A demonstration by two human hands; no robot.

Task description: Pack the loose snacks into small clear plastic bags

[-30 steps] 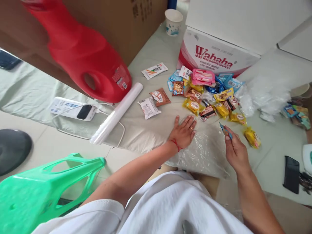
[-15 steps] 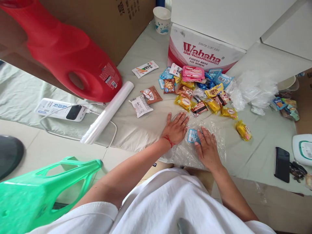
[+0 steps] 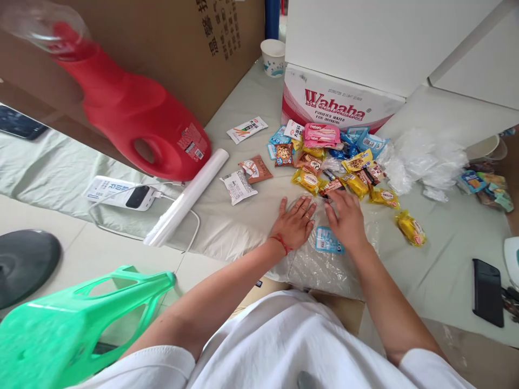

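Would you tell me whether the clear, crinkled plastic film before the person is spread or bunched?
Spread: the film lies broadly flat, extending from the left hand past a rectangular blue packet.

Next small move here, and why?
Probably close the right hand on the brown packet: the fingertips are right at it, though any grip is hard to see. The left hand lies flat beside the blue packet on the clear plastic, so the right seems better placed.

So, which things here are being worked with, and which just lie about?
Apparently worked with:
clear plastic by the left hand
blue packet on the plastic
snack pile, with right hand at its edge

Apparently lying about:
red jug
green stool
black phone
power bank
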